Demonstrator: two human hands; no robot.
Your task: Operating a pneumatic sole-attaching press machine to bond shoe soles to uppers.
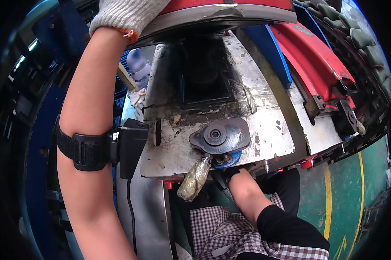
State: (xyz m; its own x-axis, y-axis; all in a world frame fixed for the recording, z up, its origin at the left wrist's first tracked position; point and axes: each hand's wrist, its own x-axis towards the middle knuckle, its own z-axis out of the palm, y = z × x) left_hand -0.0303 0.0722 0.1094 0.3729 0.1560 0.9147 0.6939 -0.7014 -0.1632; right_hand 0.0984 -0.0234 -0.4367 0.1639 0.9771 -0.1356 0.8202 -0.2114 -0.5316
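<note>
My left hand (128,15), in a knitted off-white glove with an orange cuff edge, lies against the left part of a raised red cover (243,3) with a metal rim. Its fingers run out of the picture at the top. Below the cover is a worn metal machine bed (264,125) with a dark, sooty recess (204,82). A steel cam clamp (221,136) with a central bolt is mounted at the bed's front, its tape-wrapped handle (194,180) pointing toward me. My right forearm (247,190) reaches under the front edge, which hides the hand.
A second red cover (312,56) sits on a neighbouring bed at right, beside a blue panel (264,47). Dark rounded parts (362,37) are stacked at far right. Another person (139,65) is behind on the left. Yellow lines mark the green floor (308,195).
</note>
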